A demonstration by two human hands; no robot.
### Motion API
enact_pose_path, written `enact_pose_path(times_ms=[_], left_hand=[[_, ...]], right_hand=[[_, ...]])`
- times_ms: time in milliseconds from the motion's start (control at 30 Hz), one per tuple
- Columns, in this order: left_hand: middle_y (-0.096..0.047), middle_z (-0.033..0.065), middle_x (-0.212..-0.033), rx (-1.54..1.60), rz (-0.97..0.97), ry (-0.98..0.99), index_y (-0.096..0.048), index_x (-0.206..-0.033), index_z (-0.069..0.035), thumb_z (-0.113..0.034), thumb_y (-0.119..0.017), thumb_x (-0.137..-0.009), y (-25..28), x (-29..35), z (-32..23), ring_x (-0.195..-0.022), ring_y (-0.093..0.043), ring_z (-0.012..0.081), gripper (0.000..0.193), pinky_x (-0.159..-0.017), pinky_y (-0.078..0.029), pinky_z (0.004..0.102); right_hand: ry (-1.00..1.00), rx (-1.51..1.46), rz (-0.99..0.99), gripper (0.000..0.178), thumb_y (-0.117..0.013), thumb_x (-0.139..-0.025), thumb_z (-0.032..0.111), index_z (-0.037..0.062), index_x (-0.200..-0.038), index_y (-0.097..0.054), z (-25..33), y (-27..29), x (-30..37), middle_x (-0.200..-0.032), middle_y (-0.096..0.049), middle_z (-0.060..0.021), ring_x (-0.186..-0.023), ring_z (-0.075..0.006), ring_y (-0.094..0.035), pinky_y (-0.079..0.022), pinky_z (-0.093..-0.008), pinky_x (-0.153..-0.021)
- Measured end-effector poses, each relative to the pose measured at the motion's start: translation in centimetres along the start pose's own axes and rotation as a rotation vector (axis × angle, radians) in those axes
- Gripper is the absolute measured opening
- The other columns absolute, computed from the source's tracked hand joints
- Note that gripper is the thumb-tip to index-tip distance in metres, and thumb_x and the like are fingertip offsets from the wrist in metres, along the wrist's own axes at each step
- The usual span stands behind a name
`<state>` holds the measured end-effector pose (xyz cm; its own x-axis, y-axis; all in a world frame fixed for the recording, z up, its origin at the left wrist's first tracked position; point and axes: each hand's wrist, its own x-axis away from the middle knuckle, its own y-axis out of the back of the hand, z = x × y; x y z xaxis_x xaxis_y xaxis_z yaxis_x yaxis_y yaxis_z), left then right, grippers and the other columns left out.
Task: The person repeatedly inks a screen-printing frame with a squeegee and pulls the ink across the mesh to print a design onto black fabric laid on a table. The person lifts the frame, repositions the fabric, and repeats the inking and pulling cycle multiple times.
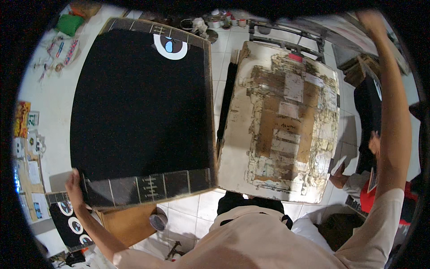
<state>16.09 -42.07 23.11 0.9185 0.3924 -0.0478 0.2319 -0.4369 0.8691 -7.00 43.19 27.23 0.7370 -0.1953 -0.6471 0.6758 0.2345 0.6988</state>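
My left hand point(75, 190) is closed on the near left corner of a large board point(143, 103). Its face is black, and a white, blue and dark eye print point(171, 46) lies near its far right corner. Dark strips with pale ruled marks point(150, 186) run along the board's near and far ends. My right arm stretches up to the far right, where my right hand point(371, 23) is blurred and partly lost in the dark rim. What its fingers do is hidden. Right of the black board is a worn white board point(286, 121) with peeling paper and brown tape.
Another person's hands point(375, 142) and red clothing point(405, 197) are at the right. A brown wooden panel point(127, 224), a small round bowl point(158, 219) and a black piece with eye prints point(74, 224) are at the lower left. Small pots point(228, 21) stand at the far side.
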Motion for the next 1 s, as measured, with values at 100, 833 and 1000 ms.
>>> enact_pose_path(times_ms=[100, 833, 1000], left_hand=[[-0.060, 0.0030, -0.103, 0.121, -0.161, -0.113, -0.063, -0.103, 0.002, -0.036, -0.063, -0.106, -5.0, 5.8, 4.4, -0.095, -0.051, 0.0182, 0.038, -0.090, -0.044, 0.0347], [-0.073, 0.0256, -0.102, 0.030, 0.747, -0.094, -0.056, -0.116, 0.003, -0.038, -0.088, -0.082, -43.7, 23.2, -7.0, -0.096, -0.073, 0.0407, 0.062, -0.085, -0.057, 0.0456], [-0.074, 0.0260, -0.101, 0.048, 0.755, -0.077, -0.057, -0.115, 0.005, -0.037, -0.089, -0.081, -44.4, 23.3, -7.0, -0.094, -0.074, 0.0396, 0.063, -0.083, -0.058, 0.0453]], right_hand=[[-0.086, 0.064, 0.003, 0.060, -0.054, -0.096, 0.052, -0.0035, -0.107, -0.075, 0.4, 0.2, 0.7, -0.106, -0.073, -0.0295, -0.100, -0.0402, -0.071, -0.054, -0.0505, -0.089], [-0.098, 0.144, -0.001, 0.052, -0.054, -0.089, 0.046, 0.0027, -0.102, -0.079, 0.6, 0.6, 2.1, -0.107, -0.073, -0.0282, -0.104, -0.0442, -0.071, -0.054, -0.0506, -0.095], [-0.018, 0.114, -0.045, 0.052, -0.054, -0.089, 0.046, 0.0008, -0.097, -0.078, 0.5, 0.6, 0.4, -0.103, -0.073, -0.0301, -0.101, -0.0456, -0.071, -0.054, -0.0506, -0.094]])
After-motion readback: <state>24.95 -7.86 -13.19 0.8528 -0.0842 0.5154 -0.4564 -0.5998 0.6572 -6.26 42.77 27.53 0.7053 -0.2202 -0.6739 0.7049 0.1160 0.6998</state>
